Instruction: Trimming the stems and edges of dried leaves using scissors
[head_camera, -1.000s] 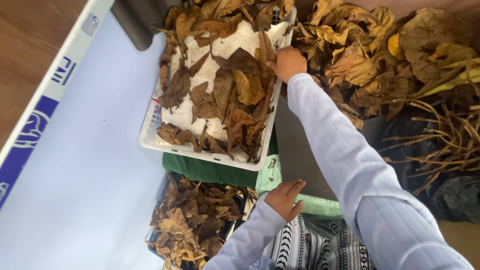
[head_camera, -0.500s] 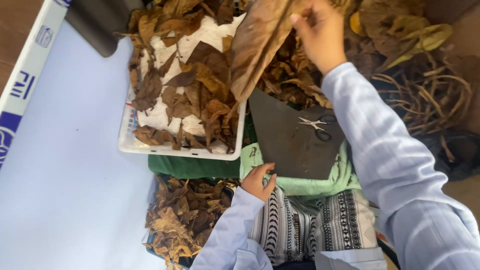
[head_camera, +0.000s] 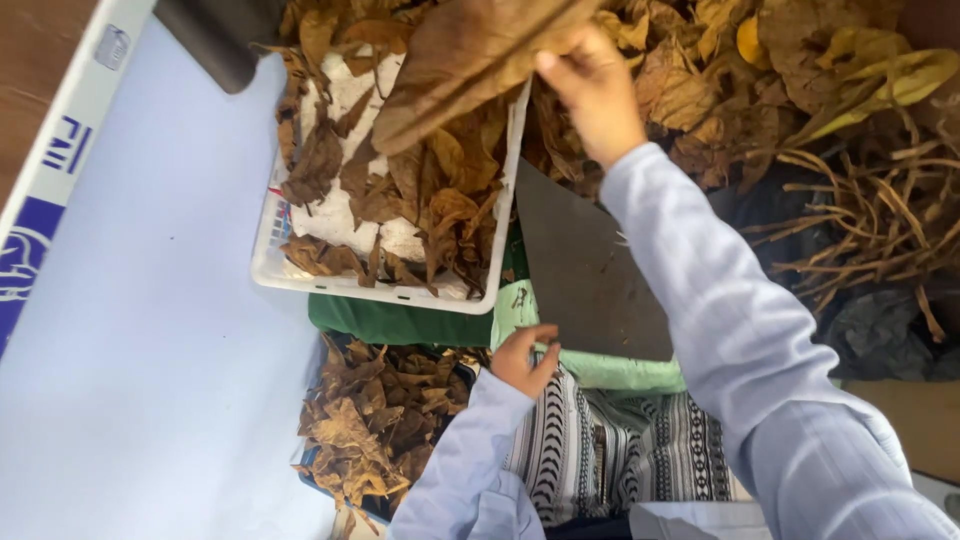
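Right hand pinching big dry leaf above white basket; left hand loosely curled, empty. Risk: brittle leaf may crumble if squeezed.

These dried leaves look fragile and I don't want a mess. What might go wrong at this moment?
The right hand pinches one edge of the large brown dried leaf, which hangs over the white plastic basket; it may crack or shed crumbs. The basket sits partly over the green cloth's edge, so a bump might tip it. The left hand rests near the lower bin of crumpled leaves and steadies neither.
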